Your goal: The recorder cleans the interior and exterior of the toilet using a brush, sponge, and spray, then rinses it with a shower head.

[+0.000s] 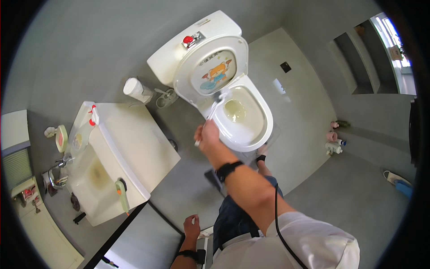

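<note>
our right hand gripped the white brush, its head over the far left rim of the toilet bowl. our left hand hung near, fingers curled; we couldn't tell how tightly.

Glossy ceramic toilet; smooth plastic-looking brush; shiny metal faucet.

Grey walls are enclosing a grey floor, a black drain sitting near its far corner. A white washstand is lining its left edge; daylight is entering through a window beside the right wall's niches.
</note>
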{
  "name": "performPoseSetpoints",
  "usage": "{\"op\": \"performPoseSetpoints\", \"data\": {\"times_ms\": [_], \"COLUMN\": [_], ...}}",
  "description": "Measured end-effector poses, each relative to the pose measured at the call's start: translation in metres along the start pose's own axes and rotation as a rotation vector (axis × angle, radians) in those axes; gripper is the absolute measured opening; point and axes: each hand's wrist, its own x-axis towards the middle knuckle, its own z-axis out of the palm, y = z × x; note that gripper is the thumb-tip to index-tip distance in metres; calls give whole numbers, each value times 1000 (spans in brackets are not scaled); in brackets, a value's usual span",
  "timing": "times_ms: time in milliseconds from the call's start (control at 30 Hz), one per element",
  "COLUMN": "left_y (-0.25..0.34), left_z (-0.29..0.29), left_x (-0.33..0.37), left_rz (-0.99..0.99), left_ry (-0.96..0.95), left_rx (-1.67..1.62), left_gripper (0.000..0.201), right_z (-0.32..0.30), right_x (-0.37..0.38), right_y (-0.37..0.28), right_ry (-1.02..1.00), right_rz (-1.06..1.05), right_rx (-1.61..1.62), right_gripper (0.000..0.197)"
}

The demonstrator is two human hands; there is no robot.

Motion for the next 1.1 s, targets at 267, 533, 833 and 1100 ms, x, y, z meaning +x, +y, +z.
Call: {"op": "performPoseSetpoints", "data": {"times_ms": [267, 533, 833, 1100], "left_y": [32, 20, 32, 43], "left_z": [-7, -6, 9, 36], "left_x": [16, 13, 18, 15], "left_rz": [98, -17, -5, 42], "left_ry": [24, 25, 45, 3], "left_rx": [60, 111, -38, 31], "left_gripper": [30, 29, 29, 31], "right_z": [13, -36, -63, -146], "right_x": [26, 10, 67, 37], "right_y": [-49, -9, -80, -160], "right_ry": [-15, -65, 98, 472], "right_rz": [-108, 103, -286, -615], "right_rx": [280, -118, -626, -1497], "right_gripper": [17, 23, 39, 44]}}
